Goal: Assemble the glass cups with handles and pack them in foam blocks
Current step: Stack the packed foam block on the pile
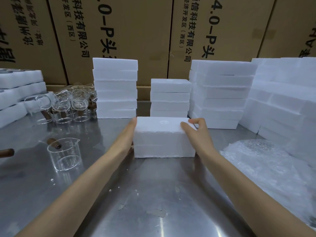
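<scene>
A closed white foam block [164, 139], two halves stacked, stands on the steel table in front of me. My left hand [127, 135] lies flat against its left end with straight fingers. My right hand [196, 130] grips its right end, thumb on top and fingers curled round the far corner. A clear glass cup [64, 153] with a brown wooden handle stands alone at the left. Several more handled glass cups [68, 103] cluster at the back left.
Stacks of foam blocks stand behind at centre-left [115, 88], centre [170, 98] and right [220, 94], with more at far right [283, 96] and far left [18, 93]. Bubble wrap [263, 158] lies at the right. Cardboard boxes [130, 31] wall the back. A loose wooden handle [6, 152] lies at the left edge.
</scene>
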The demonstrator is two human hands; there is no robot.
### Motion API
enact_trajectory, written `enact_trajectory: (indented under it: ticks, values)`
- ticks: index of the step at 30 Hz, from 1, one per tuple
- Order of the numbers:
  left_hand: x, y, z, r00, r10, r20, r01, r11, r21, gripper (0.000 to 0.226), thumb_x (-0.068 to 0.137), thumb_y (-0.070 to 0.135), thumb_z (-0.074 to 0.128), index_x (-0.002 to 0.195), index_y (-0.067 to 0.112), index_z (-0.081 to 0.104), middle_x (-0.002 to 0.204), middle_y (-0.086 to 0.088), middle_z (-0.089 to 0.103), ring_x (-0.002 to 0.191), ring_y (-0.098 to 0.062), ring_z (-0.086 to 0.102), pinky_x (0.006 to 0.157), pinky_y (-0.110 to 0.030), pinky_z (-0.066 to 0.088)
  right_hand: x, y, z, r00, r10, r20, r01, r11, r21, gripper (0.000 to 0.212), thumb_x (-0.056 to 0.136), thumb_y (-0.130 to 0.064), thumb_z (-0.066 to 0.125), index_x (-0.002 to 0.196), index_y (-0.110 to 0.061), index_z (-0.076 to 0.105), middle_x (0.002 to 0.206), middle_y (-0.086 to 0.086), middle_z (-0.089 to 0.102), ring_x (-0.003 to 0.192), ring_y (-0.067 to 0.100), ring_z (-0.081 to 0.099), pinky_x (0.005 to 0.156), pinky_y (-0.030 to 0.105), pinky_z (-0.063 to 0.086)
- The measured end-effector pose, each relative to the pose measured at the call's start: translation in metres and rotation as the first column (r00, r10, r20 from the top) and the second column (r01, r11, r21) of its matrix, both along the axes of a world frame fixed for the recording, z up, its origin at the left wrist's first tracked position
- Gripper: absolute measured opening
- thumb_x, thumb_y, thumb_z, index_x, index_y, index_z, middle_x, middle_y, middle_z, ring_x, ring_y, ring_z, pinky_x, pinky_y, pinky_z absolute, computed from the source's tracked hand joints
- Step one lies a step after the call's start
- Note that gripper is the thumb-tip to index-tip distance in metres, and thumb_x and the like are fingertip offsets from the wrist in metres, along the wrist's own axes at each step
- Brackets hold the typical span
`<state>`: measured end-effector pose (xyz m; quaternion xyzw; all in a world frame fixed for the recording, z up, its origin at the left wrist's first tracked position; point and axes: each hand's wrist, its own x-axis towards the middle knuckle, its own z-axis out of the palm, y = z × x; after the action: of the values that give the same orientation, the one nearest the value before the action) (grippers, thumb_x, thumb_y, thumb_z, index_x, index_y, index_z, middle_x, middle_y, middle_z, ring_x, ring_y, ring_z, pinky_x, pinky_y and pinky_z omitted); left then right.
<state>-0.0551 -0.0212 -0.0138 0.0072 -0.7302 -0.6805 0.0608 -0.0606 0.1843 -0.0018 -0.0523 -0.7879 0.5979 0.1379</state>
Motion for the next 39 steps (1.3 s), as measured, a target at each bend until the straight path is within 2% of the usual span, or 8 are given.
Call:
enact_trajectory:
  ticks: [4,9,12,16,21,27,32,39]
  values:
    - [0.007,0.007,-0.006,0.994,0.093,0.062,-0.093,0.996,0.006,0.027,0.094,0.052,0.045,0.088,0.033,0.063,0.114,0.004,0.066,0.109,-0.021,0.061,0.105,-0.043,0.043,-0.005,-0.001,0.001,1.000,0.012,0.023,-0.010,0.997,-0.075,0.030,0.082,-0.035,0.058,0.108,-0.032,0.042,0.099,-0.019,0.044,0.083,-0.004,0.045,0.067,0.027,0.036]
    - [0.001,0.016,0.000,0.985,0.154,0.081,-0.163,0.980,0.110,0.024,0.094,0.040,0.053,0.077,0.029,0.065,0.089,0.009,0.070,0.090,-0.016,0.066,0.093,-0.038,0.050,-0.016,0.000,0.012,0.997,0.020,0.076,-0.012,0.994,-0.110,0.032,0.080,-0.032,0.059,0.109,-0.033,0.044,0.115,-0.010,0.049,0.085,0.004,0.048,0.069,0.028,0.036]
    - [-0.013,0.020,0.023,0.981,0.182,0.066,-0.190,0.968,0.164,0.020,0.092,0.042,0.055,0.081,0.028,0.063,0.091,0.007,0.067,0.087,-0.014,0.064,0.087,-0.033,0.050,-0.034,0.002,0.039,0.999,0.018,0.041,-0.014,0.996,-0.094,0.033,0.079,-0.034,0.059,0.109,-0.034,0.045,0.112,-0.006,0.052,0.090,0.014,0.052,0.071,0.031,0.042]
    - [-0.050,0.022,0.080,0.981,0.188,-0.041,-0.178,0.968,0.178,0.042,0.085,0.054,0.051,0.114,0.026,0.061,0.117,-0.001,0.063,0.109,-0.023,0.059,0.103,-0.046,0.043,-0.071,0.002,0.098,0.998,0.025,-0.051,-0.027,0.998,-0.052,0.031,0.079,-0.038,0.056,0.107,-0.035,0.043,0.103,-0.006,0.051,0.095,0.020,0.052,0.071,0.032,0.041]
    - [-0.111,0.026,0.143,0.978,0.137,-0.154,-0.106,0.975,0.195,0.055,0.085,0.061,0.047,0.127,0.027,0.056,0.128,-0.001,0.059,0.119,-0.024,0.055,0.106,-0.044,0.041,-0.126,-0.001,0.166,0.989,0.021,-0.148,-0.025,0.999,-0.023,0.023,0.086,-0.037,0.049,0.105,-0.024,0.044,0.092,-0.005,0.049,0.091,0.019,0.050,0.078,0.033,0.043]
    - [-0.169,0.035,0.160,0.981,0.069,-0.179,-0.033,0.980,0.196,0.041,0.088,0.062,0.047,0.114,0.030,0.055,0.125,-0.004,0.059,0.115,-0.023,0.056,0.107,-0.044,0.040,-0.177,0.000,0.189,0.993,-0.003,-0.116,0.003,1.000,0.003,0.013,0.082,-0.022,0.041,0.092,-0.015,0.045,0.075,0.002,0.042,0.077,0.024,0.044,0.069,0.032,0.035]
    - [-0.201,0.040,0.157,0.982,0.057,-0.179,-0.031,0.989,0.145,0.055,0.090,0.060,0.045,0.136,0.030,0.048,0.135,0.000,0.053,0.120,-0.021,0.053,0.107,-0.044,0.041,-0.205,-0.001,0.192,0.995,-0.036,-0.097,0.040,0.999,0.037,0.039,0.083,-0.020,0.041,0.121,-0.012,0.047,0.086,0.004,0.048,0.091,0.025,0.048,0.081,0.038,0.043]
    - [-0.221,0.046,0.144,0.988,0.047,-0.150,-0.031,0.994,0.108,0.037,0.092,0.056,0.047,0.115,0.027,0.053,0.105,0.006,0.060,0.094,-0.012,0.058,0.090,-0.035,0.046,-0.229,0.004,0.187,1.000,-0.020,0.005,0.019,0.990,0.139,0.052,0.090,-0.018,0.037,0.141,-0.009,0.033,0.095,0.007,0.050,0.096,0.026,0.050,0.095,0.043,0.045]
